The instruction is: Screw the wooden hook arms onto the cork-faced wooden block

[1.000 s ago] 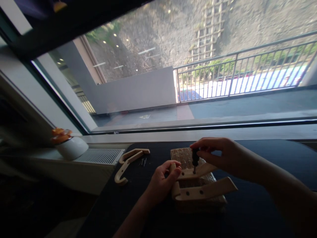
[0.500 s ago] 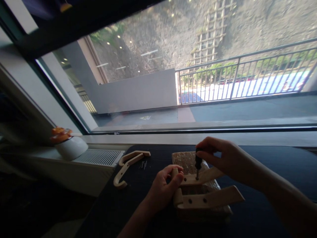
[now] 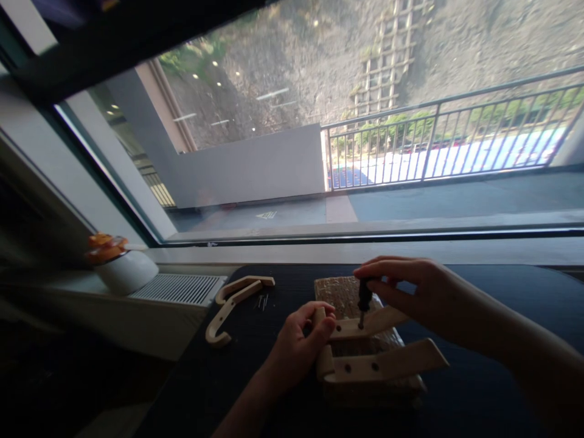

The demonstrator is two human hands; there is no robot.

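Note:
My right hand (image 3: 404,283) is closed on the dark handle of a screwdriver (image 3: 364,298), held upright. Its tip stands in a hole of the farther wooden hook (image 3: 349,329). My left hand (image 3: 305,340) grips the curved left end of that same hook. A second wooden hook (image 3: 392,363), with two dark holes, lies alongside, nearer to me. Both rest across a rough brown wooden board (image 3: 337,293). How deep the screwdriver's tip sits cannot be seen.
On the dark table (image 3: 255,389), two more wooden hooks (image 3: 237,293) lie to the left, beside several screws (image 3: 263,302). A white pot with an orange top (image 3: 128,271) stands on the ledge near a white vent grille (image 3: 180,288). A large window (image 3: 274,170) rises behind.
My right hand has shifted its fingers on the screwdriver handle, now flatter over its top. My left hand keeps its hold. The whole view has moved slightly.

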